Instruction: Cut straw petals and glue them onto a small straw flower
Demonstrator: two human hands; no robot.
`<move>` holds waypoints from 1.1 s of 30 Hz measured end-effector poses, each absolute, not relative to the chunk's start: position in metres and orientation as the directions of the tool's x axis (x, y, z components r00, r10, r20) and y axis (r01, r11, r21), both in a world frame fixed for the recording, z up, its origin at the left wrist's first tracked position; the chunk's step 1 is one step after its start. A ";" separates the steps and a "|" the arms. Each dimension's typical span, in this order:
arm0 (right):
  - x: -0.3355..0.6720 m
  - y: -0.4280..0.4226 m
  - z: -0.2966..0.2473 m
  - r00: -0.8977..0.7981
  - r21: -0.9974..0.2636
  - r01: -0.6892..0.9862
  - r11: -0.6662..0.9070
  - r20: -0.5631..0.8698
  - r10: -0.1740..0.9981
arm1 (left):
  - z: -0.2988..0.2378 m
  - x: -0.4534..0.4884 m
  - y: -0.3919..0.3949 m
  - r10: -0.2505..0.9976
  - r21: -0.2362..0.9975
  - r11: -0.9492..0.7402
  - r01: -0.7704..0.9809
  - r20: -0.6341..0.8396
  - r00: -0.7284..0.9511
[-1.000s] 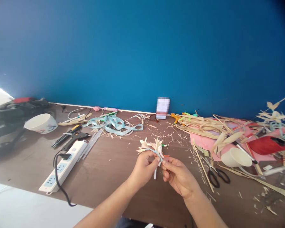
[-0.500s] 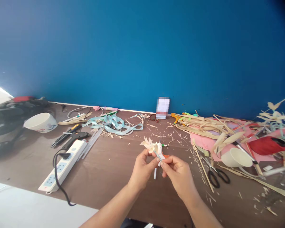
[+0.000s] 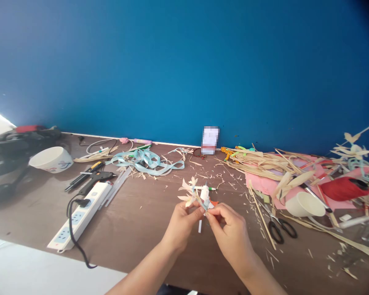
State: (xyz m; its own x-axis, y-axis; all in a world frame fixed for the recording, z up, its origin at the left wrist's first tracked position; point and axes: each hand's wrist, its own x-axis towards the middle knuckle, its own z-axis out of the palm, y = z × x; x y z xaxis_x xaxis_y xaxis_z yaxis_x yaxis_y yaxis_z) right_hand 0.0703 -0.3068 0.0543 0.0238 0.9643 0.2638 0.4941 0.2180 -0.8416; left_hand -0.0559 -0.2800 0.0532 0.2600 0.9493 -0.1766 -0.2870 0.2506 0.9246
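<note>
Both hands meet above the brown table (image 3: 141, 217), pinching a small cream straw flower (image 3: 194, 191) bound with a pale blue ribbon. My left hand (image 3: 181, 223) grips the flower's stem from the left with closed fingers. My right hand (image 3: 232, 231) pinches the same stem and ribbon from the right. A short white stick hangs down below the fingers. A green-tipped pen (image 3: 204, 188) and an orange scrap lie on the table just behind the flower.
A white power strip (image 3: 80, 215) with a black cable, a glue gun (image 3: 94, 179) and a white bowl (image 3: 51, 159) lie left. Blue ribbon (image 3: 147, 160) is piled at the back. Black scissors (image 3: 281, 231), a white cup (image 3: 304, 204), a red bundle (image 3: 344, 187) and straw strips lie right.
The flower has been turned between my fingers, so its petals now point more to the left. Both hands have shifted slightly lower and closer together.
</note>
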 end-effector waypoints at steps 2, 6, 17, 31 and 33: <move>0.071 -0.306 0.053 0.051 -0.891 0.429 0.148 0.187 0.981 | 0.054 -0.057 -0.281 0.933 0.902 0.298 -0.312 -0.206 0.296; 0.074 -0.304 0.051 0.058 -0.975 0.215 -0.047 -0.036 0.998 | 0.055 -0.058 -0.281 0.900 0.856 0.377 -0.354 -0.249 0.356; 0.076 -0.301 0.045 -0.147 -0.900 -0.321 -0.294 -0.259 0.954 | 0.055 -0.059 -0.279 0.869 0.852 0.414 -0.321 -0.266 0.417; 0.094 -0.293 0.056 -0.189 -0.901 -0.352 -0.254 -0.198 0.962 | 0.058 -0.054 -0.281 0.876 0.895 0.356 -0.269 -0.220 0.428; 0.098 -0.289 0.061 -0.254 -0.881 -0.371 -0.294 -0.208 0.945 | 0.059 -0.054 -0.282 0.841 0.871 0.404 -0.281 -0.232 0.488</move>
State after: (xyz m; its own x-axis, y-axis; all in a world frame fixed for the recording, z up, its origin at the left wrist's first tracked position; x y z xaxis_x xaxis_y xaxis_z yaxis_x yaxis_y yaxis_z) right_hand 0.0976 -0.2891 0.0613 -0.2540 0.9446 -0.2080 -0.3711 -0.2938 -0.8809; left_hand -0.0542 -0.2822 0.0588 0.4881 0.8413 -0.2324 -0.2812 0.4037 0.8706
